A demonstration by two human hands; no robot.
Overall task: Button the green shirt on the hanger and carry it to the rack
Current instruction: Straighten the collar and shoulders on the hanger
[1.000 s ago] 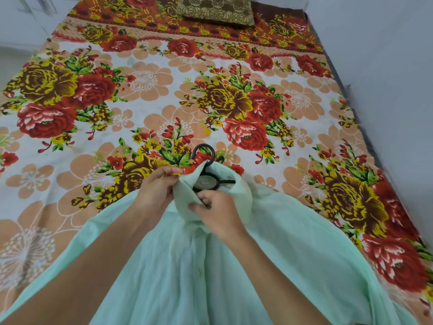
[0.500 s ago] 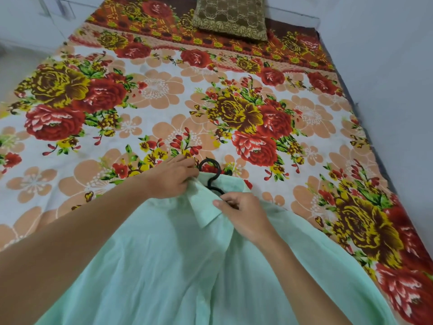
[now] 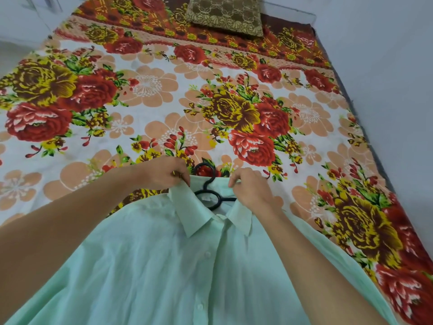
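The pale green shirt [image 3: 164, 266] lies front up on the bed, its placket closed with white buttons showing down the middle. A black hanger [image 3: 206, 184] sits inside the neck, its hook pointing away from me past the collar. My left hand [image 3: 166, 172] pinches the left side of the collar at its top edge. On the other side my right hand [image 3: 250, 186] pinches the right collar edge. Both collar points lie folded down and spread apart.
The shirt rests on a bed with a floral sheet [image 3: 145, 95] of red, yellow and peach flowers. A brown patterned pillow [image 3: 225, 15] lies at the far end. A pale wall [image 3: 386, 90] runs along the bed's right side.
My hands have moved apart from the neck centre to the two collar sides. The collar now lies folded down flat, and the hanger hook shows fully.
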